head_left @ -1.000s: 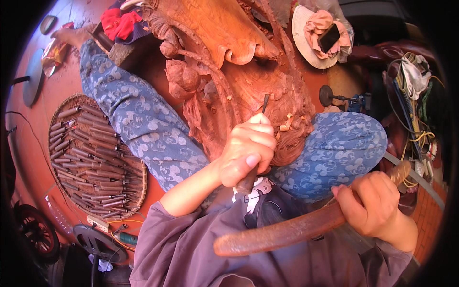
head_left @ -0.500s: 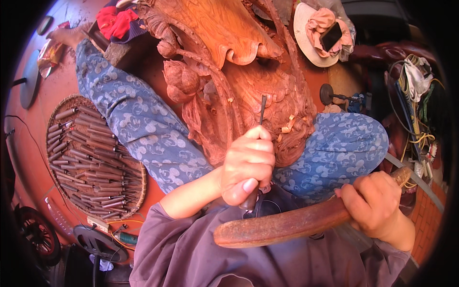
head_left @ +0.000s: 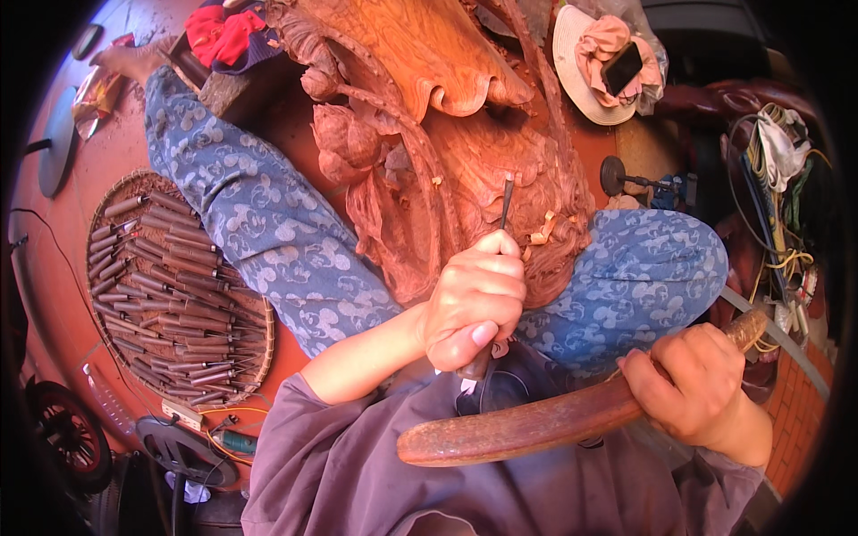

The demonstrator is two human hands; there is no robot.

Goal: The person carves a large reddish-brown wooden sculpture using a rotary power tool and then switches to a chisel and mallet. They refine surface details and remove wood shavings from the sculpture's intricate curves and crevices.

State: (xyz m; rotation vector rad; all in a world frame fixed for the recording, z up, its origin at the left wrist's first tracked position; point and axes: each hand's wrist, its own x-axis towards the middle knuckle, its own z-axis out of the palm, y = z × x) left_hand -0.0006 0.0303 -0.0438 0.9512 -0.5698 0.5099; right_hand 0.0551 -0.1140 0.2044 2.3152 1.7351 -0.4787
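Note:
Between my legs lies a large reddish-brown wood carving [head_left: 487,161] with flowers, stems and a smooth wavy-edged panel. My left hand [head_left: 475,299] is closed around the handle of a carving chisel [head_left: 507,201]; its narrow metal blade points away from me, its tip at the carved surface. Curled wood shavings [head_left: 542,229] lie just right of the blade. In my right hand [head_left: 693,380] is one end of a long, curved wooden mallet [head_left: 527,429]. The mallet slants across my lap, its thick end apart from the chisel handle.
A round woven tray [head_left: 268,344] at the left holds many wooden-handled chisels. Beside it are a power strip [head_left: 182,413] and cords. A pale hat [head_left: 572,62] with cloth and a phone [head_left: 623,70] sits far right. Red cloth [head_left: 228,37] lies far left.
My left hand and the chisel have shifted slightly right and away from me. The mallet in my right hand has moved only a little.

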